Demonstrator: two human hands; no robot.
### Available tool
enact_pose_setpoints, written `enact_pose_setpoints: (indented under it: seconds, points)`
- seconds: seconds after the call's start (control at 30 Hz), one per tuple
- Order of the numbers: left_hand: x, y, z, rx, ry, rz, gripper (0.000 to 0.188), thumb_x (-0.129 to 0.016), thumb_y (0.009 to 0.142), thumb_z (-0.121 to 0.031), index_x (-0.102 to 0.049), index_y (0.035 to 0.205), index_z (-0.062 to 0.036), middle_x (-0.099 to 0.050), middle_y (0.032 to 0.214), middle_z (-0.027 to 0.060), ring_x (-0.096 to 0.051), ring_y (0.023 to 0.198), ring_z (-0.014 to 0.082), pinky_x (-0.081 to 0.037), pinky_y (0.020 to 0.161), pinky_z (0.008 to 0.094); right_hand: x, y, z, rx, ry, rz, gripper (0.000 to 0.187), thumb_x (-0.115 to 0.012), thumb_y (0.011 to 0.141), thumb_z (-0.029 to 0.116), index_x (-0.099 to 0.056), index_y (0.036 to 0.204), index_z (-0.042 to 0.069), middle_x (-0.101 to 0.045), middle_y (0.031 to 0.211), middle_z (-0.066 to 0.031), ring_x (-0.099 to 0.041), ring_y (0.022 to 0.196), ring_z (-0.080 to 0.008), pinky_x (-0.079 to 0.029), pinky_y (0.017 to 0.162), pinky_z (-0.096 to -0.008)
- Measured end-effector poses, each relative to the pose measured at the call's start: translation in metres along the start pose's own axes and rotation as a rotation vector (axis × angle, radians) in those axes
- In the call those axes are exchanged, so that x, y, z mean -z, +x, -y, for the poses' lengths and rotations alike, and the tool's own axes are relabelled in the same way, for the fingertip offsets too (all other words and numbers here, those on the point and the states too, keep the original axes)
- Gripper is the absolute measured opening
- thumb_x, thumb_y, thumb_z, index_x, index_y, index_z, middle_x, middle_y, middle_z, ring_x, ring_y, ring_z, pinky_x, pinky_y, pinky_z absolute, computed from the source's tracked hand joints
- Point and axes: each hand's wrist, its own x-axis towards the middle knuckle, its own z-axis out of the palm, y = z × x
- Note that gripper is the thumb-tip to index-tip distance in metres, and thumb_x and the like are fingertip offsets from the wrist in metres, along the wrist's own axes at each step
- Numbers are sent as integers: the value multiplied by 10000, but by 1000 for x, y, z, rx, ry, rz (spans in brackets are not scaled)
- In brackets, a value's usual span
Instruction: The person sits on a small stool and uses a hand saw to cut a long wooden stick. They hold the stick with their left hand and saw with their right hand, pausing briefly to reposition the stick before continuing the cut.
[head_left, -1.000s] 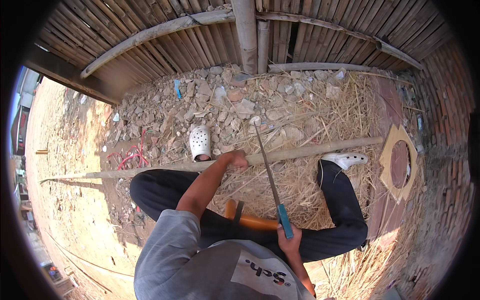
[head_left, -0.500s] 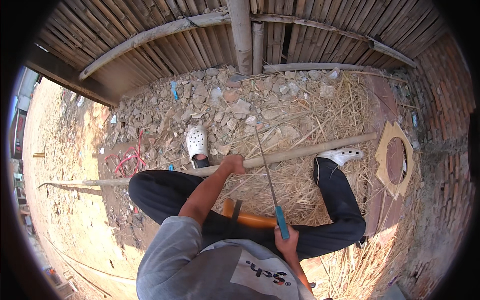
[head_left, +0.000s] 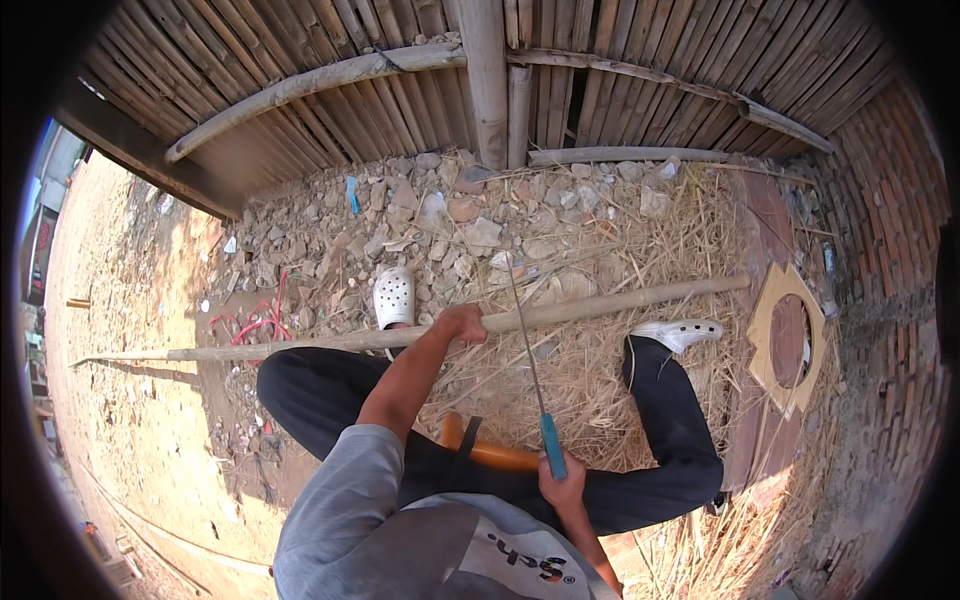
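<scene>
1. Clearly, the left hand (head_left: 463, 325) was closed around a long pole (head_left: 620, 301), which stretched left to right beyond the person's bent legs.
2. The right hand (head_left: 563, 484), nearer, gripped the blue-green handle (head_left: 552, 447) of a thin blade (head_left: 533, 365).
3. That blade pointed away, crossing the pole just right of the left hand.
4. Far right, a board (head_left: 764, 330) with a round hole lay past the pole's end.

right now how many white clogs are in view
2. The left-foot clog is just beyond the long pole, left of the left hand; the right-foot clog is on the pole's near side, farther right. No others show.
</scene>
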Motion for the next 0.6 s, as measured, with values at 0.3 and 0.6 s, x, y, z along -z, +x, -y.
enact_pose_setpoints:
  seconds: [0.3,0.6]
  points:
    - [28,18,-37,-3,-91,-26,365,-626,535,-199,-721,826,0,-696,766,180,-689,755,309,-535,689,396,4,19,-30,59,135,-11,117,-630,805,79,-602,739,-13,-522,572,-15,-498,531,-68,-414,492,-269]
    - [-35,21,-32,-97,-70,-90,319,-636,544,-212,-706,770,2,-688,691,142,-683,682,261,-529,638,370,15,32,-58,81,119,4,129,-639,784,105,-585,725,4,-519,537,-80,-534,487,-126,-448,505,-303]
